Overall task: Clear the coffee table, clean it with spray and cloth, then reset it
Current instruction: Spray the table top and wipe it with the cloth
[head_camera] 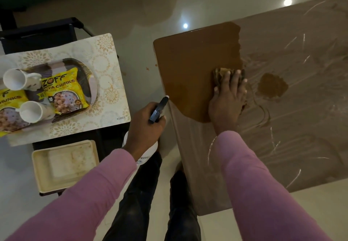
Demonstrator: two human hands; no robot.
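Nearest: two pink sleeves and dark trouser legs, person standing at the short end of the coffee table [188, 165].

Low left, cream rectangular dish [40, 173] on a dark stand. Shallow, with brownish smears on its floor.

Left hand [145, 129] curled round the neck of the spray bottle [159, 109]. It is held off the table's left edge, above the floor. Dark trigger head points up and away, white tip near the table edge. White bottle body shows below the wrist. Cannot tell how full it is.

Right hand [228, 99] lies flat, fingers straight and spread, pressing the cloth [221, 72] onto the tabletop. Cloth bunched and brownish, mostly under the fingertips.

Tabletop: bare glossy brown in the left far corner, up to the cloth. The rest carries a pale streaky film with swirl marks. One small brown patch [272, 87] just right of the hand.

Left of the table, apart from it: patterned place mat [107, 52], marked "KUBER". On it an oval patterned tray [90, 78].

- Tray holds two white cups, both on their sides.
- Far cup [16, 79] and near cup [32, 111] show white insides.
- Yellow "ZOFF SOYA CHUNKS" packet [66, 92] lies between and beside the cups.
- Second yellow packet [9, 109] cut by the left frame edge.

Beyond the mat, a dark metal frame [56, 28]. Pale glossy floor [150, 5] with two light spots.
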